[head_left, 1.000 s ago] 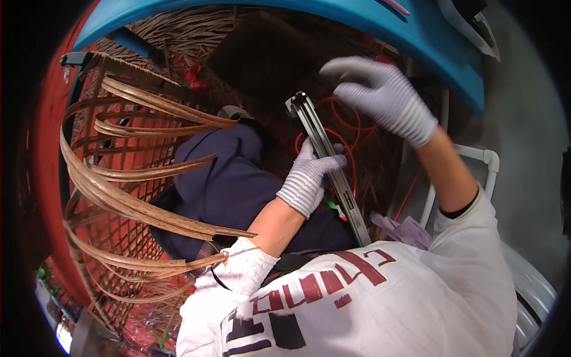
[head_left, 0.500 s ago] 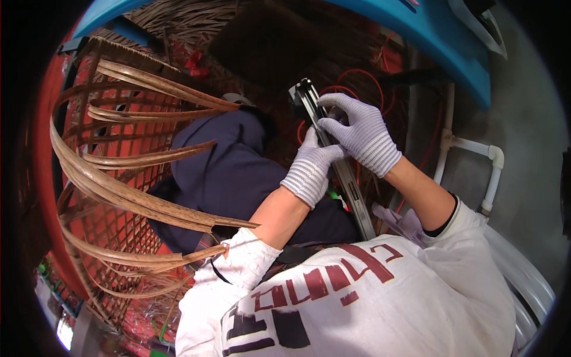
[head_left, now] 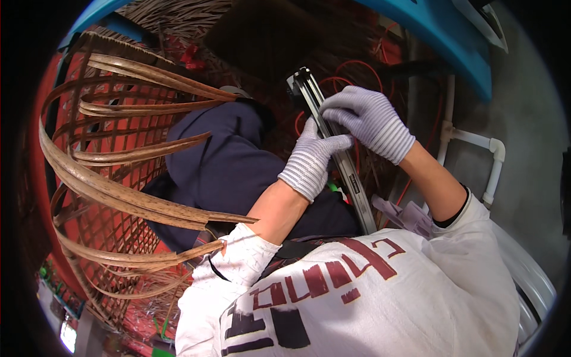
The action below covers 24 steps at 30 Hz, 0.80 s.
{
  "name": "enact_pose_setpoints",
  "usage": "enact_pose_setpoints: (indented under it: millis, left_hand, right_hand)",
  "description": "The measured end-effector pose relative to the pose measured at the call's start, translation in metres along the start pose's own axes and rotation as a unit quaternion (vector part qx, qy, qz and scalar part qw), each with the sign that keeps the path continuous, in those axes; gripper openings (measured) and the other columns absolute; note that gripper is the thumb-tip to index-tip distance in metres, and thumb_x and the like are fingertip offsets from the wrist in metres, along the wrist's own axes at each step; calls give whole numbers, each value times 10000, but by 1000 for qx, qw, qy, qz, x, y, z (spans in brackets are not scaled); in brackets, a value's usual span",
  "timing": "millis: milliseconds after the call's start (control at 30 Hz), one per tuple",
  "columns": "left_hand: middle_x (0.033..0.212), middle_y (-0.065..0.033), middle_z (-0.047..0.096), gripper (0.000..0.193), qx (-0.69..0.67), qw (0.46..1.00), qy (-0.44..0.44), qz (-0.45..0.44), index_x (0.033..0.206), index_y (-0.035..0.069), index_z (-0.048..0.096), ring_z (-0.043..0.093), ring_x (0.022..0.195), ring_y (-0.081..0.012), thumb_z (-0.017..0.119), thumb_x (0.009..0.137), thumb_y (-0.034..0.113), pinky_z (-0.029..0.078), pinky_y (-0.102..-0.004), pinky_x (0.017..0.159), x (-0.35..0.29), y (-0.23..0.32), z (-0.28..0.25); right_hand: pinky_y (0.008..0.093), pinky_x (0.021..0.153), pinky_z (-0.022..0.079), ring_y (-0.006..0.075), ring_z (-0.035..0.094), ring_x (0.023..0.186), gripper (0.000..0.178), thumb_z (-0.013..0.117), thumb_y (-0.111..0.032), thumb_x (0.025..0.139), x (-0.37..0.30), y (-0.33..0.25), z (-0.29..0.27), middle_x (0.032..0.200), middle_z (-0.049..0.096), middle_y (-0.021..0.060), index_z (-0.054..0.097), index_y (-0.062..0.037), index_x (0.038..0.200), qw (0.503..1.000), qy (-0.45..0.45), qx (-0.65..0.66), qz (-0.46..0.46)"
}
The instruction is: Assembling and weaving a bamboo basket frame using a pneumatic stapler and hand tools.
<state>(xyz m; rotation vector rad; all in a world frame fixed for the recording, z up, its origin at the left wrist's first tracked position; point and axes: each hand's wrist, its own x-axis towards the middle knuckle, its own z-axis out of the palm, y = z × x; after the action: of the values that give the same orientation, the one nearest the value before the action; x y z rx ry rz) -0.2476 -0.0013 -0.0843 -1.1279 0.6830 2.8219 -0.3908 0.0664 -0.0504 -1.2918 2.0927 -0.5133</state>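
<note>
A long, narrow silver metal rail [head_left: 355, 187] with a slotted channel and a dark block at its far end slants up from my lap. My left hand [head_left: 309, 156], in a white-and-grey striped glove, is wrapped round its middle with the thumb across it. Gloved alike, my right hand [head_left: 372, 122] has its fingers curled in against the rail's right side, just above the left thumb. Whether it pinches some small part there is hidden. Beside my left forearm, a woven frame of brown split strips [head_left: 131, 193] curves round my dark-trousered leg.
Red hose [head_left: 372, 66] loops beyond the rail. A blue curved plastic surface [head_left: 437, 44] overhangs at the upper right, near white pipes [head_left: 470, 135] along the grey wall. Dry leaf strips [head_left: 172, 21] lie at the back. A pale purple cloth-like thing [head_left: 407, 215] sits by my right elbow.
My right hand has shifted slightly right and its fingers have curled in more on the rail. The left hand keeps its hold. The whole view has shifted a little.
</note>
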Motion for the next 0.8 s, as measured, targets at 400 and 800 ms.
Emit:
enact_pose_setpoints:
  millis: [400,800]
  left_hand:
    - [988,-77,582,483,-7,1000,-6,-1,1244,54,486,593,875,-188,711,817,47,544,-334,746,1,-4,-5]
    - [909,-25,595,216,-72,997,13,-16,1122,95,558,565,795,-133,610,960,227,498,-303,694,5,-9,-4]
  right_hand:
    - [312,861,537,212,684,957,213,656,-109,899,-12,15,4,1042,704,124,689,-27,1093,988,84,123,30]
    - [319,783,545,240,693,852,196,638,-154,897,-30,17,15,966,703,126,693,-33,1041,979,80,181,48]
